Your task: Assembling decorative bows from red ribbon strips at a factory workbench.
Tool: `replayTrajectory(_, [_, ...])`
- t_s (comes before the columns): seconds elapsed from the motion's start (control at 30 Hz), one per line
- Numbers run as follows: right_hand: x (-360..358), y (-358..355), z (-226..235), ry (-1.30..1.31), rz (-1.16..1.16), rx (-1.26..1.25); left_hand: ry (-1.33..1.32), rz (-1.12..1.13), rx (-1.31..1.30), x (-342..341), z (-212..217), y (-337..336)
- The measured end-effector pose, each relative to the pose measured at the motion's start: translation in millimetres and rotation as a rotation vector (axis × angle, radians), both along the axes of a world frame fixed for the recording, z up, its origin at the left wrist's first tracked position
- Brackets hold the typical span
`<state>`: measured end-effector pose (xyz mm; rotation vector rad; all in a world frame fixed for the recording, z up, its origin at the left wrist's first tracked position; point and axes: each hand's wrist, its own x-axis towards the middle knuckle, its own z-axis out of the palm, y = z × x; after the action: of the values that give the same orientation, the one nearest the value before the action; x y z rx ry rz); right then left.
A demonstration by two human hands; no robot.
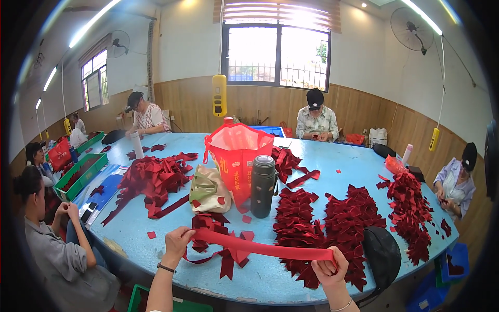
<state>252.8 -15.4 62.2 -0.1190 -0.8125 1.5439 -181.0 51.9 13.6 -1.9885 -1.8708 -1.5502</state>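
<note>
A long red ribbon (262, 246) stretches nearly straight between my two hands above the near edge of the table. My left hand (178, 244) pinches its left end, with a loose tail curling below. At the other end my right hand (331, 266) is closed round the ribbon, fingers curled in. Beneath and behind the ribbon lie dark red ribbon strips (210, 224) with notched ends. Beside my right hand spreads a thick row of dark red bows (297, 223), and a second row of bows (353, 218) lies to its right.
On the blue table (244, 285) stand a dark thermos (263, 187), a red bag (236, 156) and a beige cloth bag (210, 192). A black cap-like item (382, 255) hangs near the right edge. Several people sit round the table. A green crate (189, 306) is below the near edge.
</note>
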Motion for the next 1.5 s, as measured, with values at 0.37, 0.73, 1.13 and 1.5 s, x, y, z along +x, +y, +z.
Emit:
replayTrajectory(0.37, [3.3, -2.6, 3.1, 0.013, 0.048, 0.067, 0.263, 0.052, 0.314, -6.4, -1.5, 31.1])
replayTrajectory(0.73, [9.1, 1.4, -11.6, -0.113, 0.045, 0.086, -0.834, -0.112, 0.159, -17.9, 21.5, 25.2])
replayTrajectory(1.13, [11.6, -6.2, -11.2, -0.084, 0.006, -0.017, -1.026, -0.033, 0.343, -54.6, 43.3, -35.8])
replayTrajectory(1.5, [5.4, -8.6, 3.7, -0.313, -0.376, -0.297, -0.963, 0.097, 0.137, -69.6, 56.4, -77.5])
